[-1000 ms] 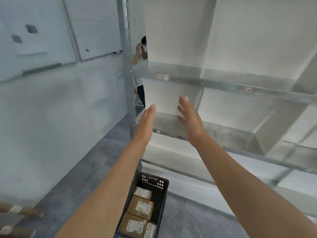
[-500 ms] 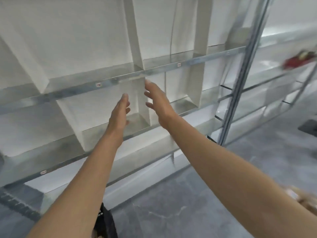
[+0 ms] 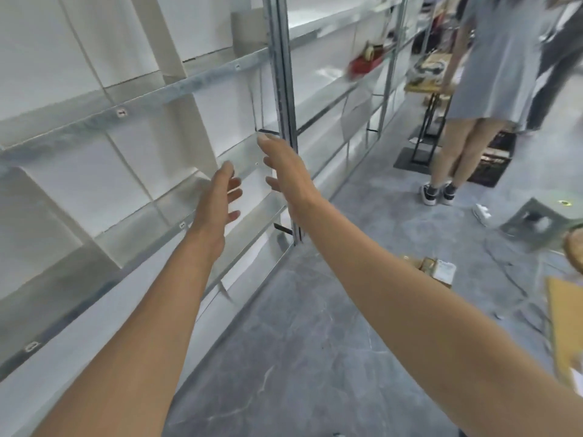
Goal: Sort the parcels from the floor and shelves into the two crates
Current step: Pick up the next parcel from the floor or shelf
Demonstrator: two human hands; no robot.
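Both my arms reach forward in front of a metal shelf rack. My left hand is open with fingers spread and holds nothing. My right hand is open too, fingers straight, close to the rack's upright post. Small brown parcels with white labels lie on the grey floor at the right. A dark crate stands on the floor behind a standing person. A red item rests on a shelf further along the rack.
A person in a grey dress stands at the upper right beside a small table with clutter. Flat cardboard lies at the right edge. A grey block and a cable lie on the floor.
My view has swung right along the rack. The crate with parcels at my feet has left view; the person, the floor parcels and the far crate came in. Both hands stay open and raised.
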